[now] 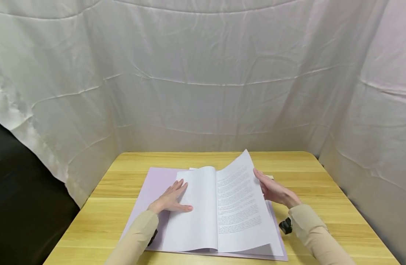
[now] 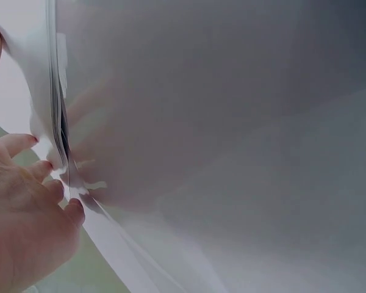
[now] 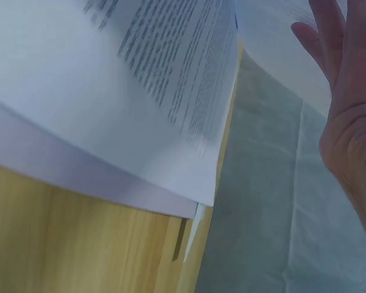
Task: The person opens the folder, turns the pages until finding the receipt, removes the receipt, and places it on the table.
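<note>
A stack of white sheets lies spread like a book on a lavender folder (image 1: 161,176). The turned-over left page (image 1: 199,221) looks blank, while the right page (image 1: 239,198) carries printed text. My left hand (image 1: 171,198) rests on the left page, fingers spread and thumb out. In the left wrist view, the fingers of the left hand (image 2: 30,220) lie at the layered sheet edges (image 2: 56,116). My right hand (image 1: 275,189) holds the right page's lifted outer edge, with its thumb in front and fingers partly hidden behind. The right wrist view shows the printed page (image 3: 165,79) curving upward beside the right hand (image 3: 354,116).
Beneath the folder is a wooden table (image 1: 325,217). Pale curtains (image 1: 206,99) hang behind it and at both sides, with a dark area (image 1: 20,198) at left. A small pale item (image 1: 270,177) shows beyond the right hand. Each wrist wears a black device (image 1: 285,225).
</note>
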Demonstrator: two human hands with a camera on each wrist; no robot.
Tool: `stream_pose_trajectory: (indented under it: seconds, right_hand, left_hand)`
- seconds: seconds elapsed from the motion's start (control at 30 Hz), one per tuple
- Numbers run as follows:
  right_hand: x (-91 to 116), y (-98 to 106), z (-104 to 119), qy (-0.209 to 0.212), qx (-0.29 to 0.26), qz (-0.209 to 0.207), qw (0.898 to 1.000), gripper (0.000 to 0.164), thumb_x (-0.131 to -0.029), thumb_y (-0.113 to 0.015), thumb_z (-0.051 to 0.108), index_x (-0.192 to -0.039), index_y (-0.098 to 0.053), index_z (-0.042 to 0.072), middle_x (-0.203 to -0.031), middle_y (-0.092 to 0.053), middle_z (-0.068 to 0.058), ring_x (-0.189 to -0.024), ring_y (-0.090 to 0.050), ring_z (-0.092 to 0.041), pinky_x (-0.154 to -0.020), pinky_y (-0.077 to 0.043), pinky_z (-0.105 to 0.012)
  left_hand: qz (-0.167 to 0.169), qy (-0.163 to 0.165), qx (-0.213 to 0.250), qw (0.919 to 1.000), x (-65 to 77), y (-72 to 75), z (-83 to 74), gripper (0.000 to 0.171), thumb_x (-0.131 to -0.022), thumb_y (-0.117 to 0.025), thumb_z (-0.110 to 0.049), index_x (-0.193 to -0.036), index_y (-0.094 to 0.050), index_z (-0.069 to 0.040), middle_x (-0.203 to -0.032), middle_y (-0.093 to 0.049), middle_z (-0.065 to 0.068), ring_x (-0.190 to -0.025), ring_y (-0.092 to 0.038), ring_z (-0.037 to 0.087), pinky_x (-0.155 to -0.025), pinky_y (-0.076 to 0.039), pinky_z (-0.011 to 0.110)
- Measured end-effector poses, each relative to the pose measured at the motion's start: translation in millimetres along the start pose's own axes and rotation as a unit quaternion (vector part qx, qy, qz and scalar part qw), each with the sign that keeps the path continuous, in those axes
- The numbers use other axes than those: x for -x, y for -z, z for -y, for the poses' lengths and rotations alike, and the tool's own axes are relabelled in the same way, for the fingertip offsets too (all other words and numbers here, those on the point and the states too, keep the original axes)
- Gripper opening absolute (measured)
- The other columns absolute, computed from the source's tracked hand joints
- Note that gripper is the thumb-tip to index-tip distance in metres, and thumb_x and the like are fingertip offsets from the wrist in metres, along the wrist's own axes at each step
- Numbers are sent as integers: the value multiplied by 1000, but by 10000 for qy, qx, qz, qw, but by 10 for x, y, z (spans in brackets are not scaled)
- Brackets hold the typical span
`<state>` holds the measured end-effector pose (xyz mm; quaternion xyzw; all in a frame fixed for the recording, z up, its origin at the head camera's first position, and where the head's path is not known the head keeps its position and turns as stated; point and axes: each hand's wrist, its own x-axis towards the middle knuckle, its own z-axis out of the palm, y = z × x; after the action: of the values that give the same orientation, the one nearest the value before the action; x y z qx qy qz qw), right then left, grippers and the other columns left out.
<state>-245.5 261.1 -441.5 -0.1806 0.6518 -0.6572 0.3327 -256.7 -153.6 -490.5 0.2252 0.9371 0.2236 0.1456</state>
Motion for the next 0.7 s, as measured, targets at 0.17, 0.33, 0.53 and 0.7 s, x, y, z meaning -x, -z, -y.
stream_pose_trajectory:
  seconds: [0.17, 0.33, 0.53, 0.7]
  right_hand:
    - [-21, -19, 31, 77, -129, 216, 9997, 71, -107, -4, 55, -149, -29, 3, -118, -73, -3, -99, -73, -15, -73, -60, -28]
    - [-38, -66, 57, 158, -93, 318, 9993, 72, -106, -1, 54, -152, -22, 2, -120, -72, -6, -101, -73, -17, -72, -61, -27]
    - [-70, -121, 88, 345, -117, 459, 9983, 69, -106, 1, 53, -155, -11, 5, -119, -72, -9, -99, -75, -20, -70, -63, -28]
    - [-88, -184, 123, 287, -129, 392, 9987, 66, -106, -1, 55, -161, 12, 21, -127, -65, -16, -93, -77, -21, -71, -63, -30]
  left_hand:
    - [-73, -82, 89, 9999, 11, 15, 7, 109, -83, -77, -54, -160, -21, -1, -169, -8, 24, -157, -7, 44, -127, -10, 62]
    - [-125, -155, 176, 9996, 28, 29, 12, 109, -83, -77, -53, -159, -20, -1, -168, -8, 24, -156, -7, 46, -126, -10, 64]
    - [-158, -182, 174, 9996, 34, 34, 6, 109, -83, -76, -55, -160, -20, -2, -169, -8, 23, -157, -6, 44, -127, -10, 63]
    - [-191, -228, 297, 9991, 37, 48, -20, 108, -84, -75, -56, -160, -20, -3, -169, -8, 22, -157, -5, 44, -127, -9, 63]
